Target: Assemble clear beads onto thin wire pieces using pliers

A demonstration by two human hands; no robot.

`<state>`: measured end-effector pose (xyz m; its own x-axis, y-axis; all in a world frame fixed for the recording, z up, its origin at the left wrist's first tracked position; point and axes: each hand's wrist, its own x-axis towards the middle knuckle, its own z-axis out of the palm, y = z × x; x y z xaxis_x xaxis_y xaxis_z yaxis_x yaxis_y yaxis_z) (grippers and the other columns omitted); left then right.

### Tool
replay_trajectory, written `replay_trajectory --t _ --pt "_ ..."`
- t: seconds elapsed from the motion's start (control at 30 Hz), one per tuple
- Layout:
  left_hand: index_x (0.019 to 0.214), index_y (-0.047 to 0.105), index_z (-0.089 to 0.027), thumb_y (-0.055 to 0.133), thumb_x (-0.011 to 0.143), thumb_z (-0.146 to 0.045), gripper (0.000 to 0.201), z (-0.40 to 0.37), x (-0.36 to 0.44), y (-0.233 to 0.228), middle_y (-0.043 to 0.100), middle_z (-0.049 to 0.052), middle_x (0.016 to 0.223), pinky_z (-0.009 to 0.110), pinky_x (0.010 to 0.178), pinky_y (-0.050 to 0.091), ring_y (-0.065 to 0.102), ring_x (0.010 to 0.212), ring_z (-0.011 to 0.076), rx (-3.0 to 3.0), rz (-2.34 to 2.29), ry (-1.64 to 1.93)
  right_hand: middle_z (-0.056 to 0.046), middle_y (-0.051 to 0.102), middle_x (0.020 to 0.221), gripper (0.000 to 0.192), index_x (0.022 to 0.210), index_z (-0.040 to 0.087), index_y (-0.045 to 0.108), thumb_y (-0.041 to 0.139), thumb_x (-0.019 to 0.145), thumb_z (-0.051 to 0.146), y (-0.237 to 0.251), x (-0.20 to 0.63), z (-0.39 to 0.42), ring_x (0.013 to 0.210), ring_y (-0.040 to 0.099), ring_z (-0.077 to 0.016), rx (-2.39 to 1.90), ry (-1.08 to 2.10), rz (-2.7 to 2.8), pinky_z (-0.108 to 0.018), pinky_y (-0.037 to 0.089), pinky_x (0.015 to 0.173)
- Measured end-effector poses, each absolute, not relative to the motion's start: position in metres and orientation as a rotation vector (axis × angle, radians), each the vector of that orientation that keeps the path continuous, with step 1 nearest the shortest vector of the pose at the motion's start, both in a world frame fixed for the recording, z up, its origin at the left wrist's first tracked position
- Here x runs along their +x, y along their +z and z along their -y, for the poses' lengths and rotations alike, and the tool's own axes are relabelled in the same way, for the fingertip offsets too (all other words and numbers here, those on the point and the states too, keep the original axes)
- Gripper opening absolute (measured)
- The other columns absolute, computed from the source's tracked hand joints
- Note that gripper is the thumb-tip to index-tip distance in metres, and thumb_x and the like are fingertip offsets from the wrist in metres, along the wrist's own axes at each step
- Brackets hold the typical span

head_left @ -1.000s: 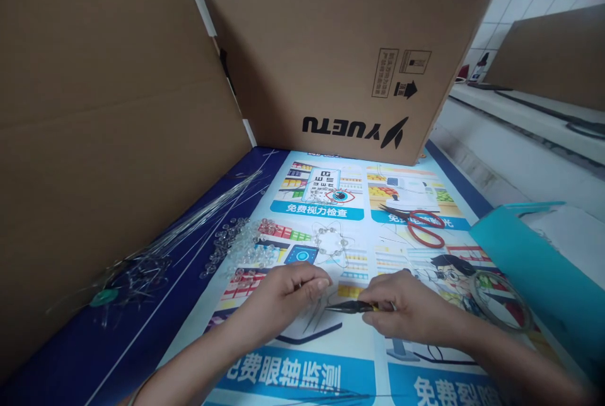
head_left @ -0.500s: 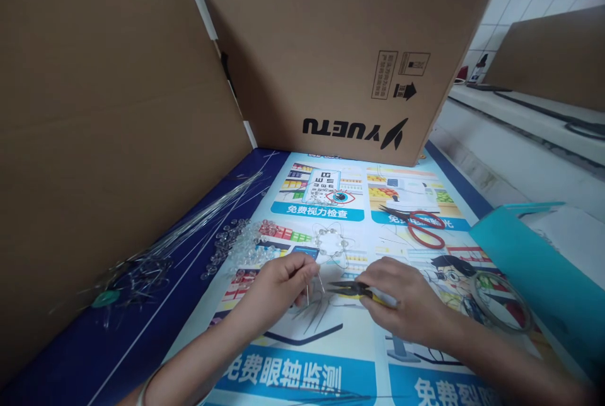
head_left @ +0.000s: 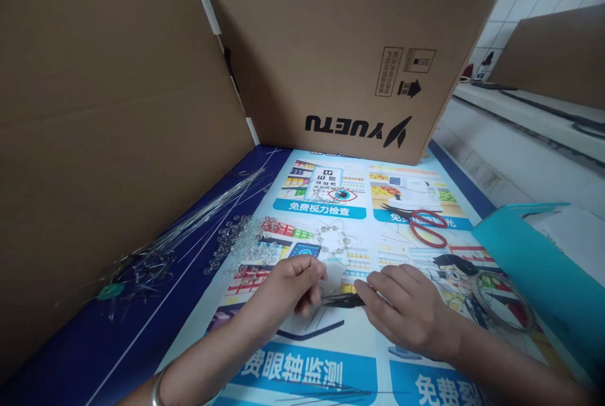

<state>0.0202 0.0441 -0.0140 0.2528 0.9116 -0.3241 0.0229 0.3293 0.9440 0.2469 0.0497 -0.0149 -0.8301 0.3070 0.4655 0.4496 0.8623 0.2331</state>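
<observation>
My right hand is wrapped round a pair of needle-nose pliers; their handles are hidden in the palm. The dark jaws point left and reach to just under the fingers of my left hand. That hand is closed in a pinch on a thin wire, now mostly hidden by the fingers. Just beyond the left fingertips, a ring of clear beads with looped wire petals lies on the printed sheet. Loose clear beads are spread to the left of it.
Red-handled scissors lie at the right, with a coil of wire nearer me. A teal folder stands at the right edge. Bundled thin wires run along the left, beside cardboard walls. Several dark wires lie at the front.
My right hand has turned, and the pliers' tips have moved left and slightly down to the left fingers. Wire ends that hung below my left hand no longer show clearly.
</observation>
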Motion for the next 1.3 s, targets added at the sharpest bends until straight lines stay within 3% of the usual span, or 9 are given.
replay_trajectory --t 0.53,1.3 --pt "0.066 0.048 -0.015 0.050 0.080 -0.040 0.028 -0.0390 0.0246 -0.0154 0.046 -0.006 0.048 0.017 0.038 0.025 0.038 0.034 0.0040 0.977 -1.118 0.766 -0.010 0.061 0.094 0.031 0.109 0.011 0.057 0.054 0.079 0.016 -0.0088 0.2446 -0.0448 0.079 0.051 -0.0202 -0.489 -0.506 2.648 -0.034 0.038 0.062" --pt "0.066 0.049 -0.016 0.049 0.080 -0.038 0.026 -0.0397 0.0237 -0.0186 0.048 -0.005 0.049 0.017 0.037 0.025 0.038 0.033 0.0041 0.998 -1.132 0.726 -0.010 0.061 0.094 0.031 0.111 0.010 0.056 0.051 0.081 0.014 -0.0105 0.2448 -0.0447 0.078 0.052 -0.0195 -0.466 -0.515 2.650 -0.035 0.038 0.063"
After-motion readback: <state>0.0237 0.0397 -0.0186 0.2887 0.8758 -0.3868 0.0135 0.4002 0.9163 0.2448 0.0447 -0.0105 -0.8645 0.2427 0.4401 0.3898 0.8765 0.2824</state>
